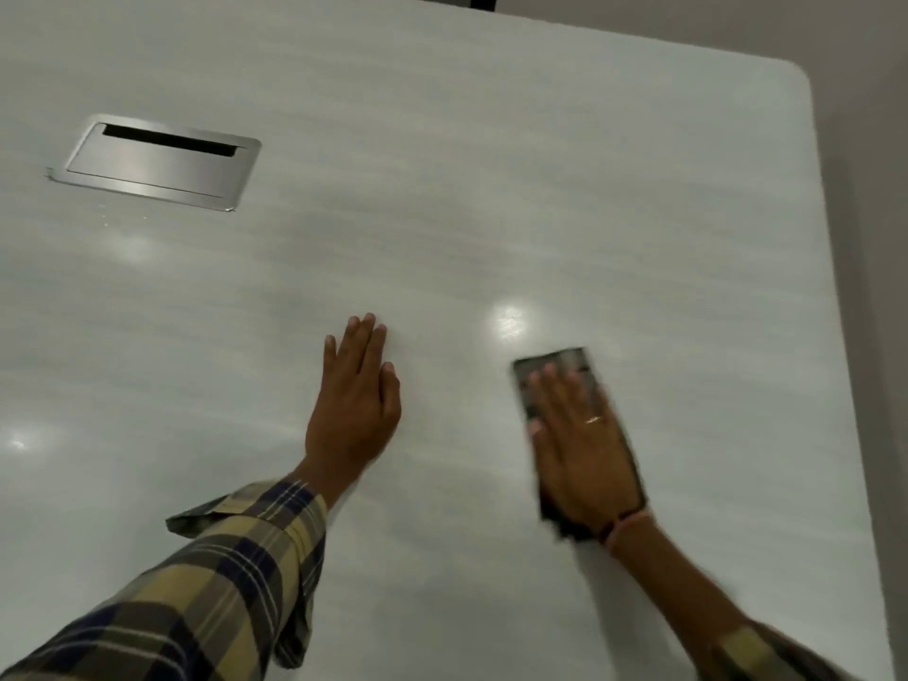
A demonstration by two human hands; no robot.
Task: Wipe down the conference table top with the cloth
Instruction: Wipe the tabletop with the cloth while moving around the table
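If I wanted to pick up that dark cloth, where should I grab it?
Probably the far end of the dark cloth. It lies flat on the conference table, and the right hand presses on most of it with straight fingers, so only that end pokes out beyond the fingertips. Come from the far side and pinch that free edge; it's thin and floppy, so it should lift easily.

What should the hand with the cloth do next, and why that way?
Probably sweep the right hand and the dark cloth pressed flat beneath it away from the body, toward the table's far rounded corner. A wide stretch of table top lies beyond it there, and the left hand rests flat beside it, clear of that path.
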